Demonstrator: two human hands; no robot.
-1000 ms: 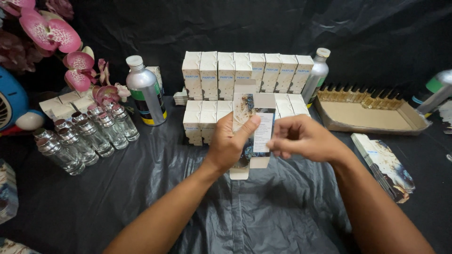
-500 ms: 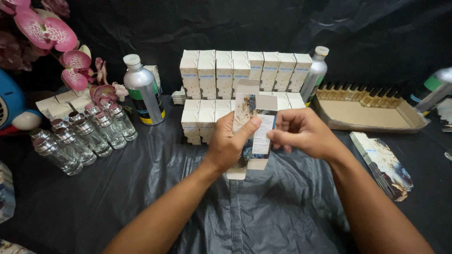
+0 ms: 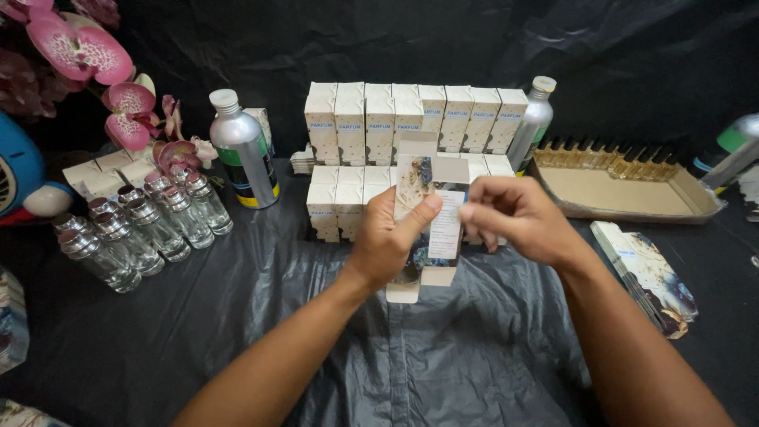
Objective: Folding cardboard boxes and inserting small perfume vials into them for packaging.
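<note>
Now left hand grip closed around small printed carton, right hand grip pinching its side panel; white boxes stacked just behind both.

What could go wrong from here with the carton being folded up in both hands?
The small carton is held in mid-air by the left hand and right hand, flaps open: a hard pinch could crease it. The stacked white boxes stand just behind, so a forward nudge might topple them. Clear glass bottles crowd the left side.
</note>
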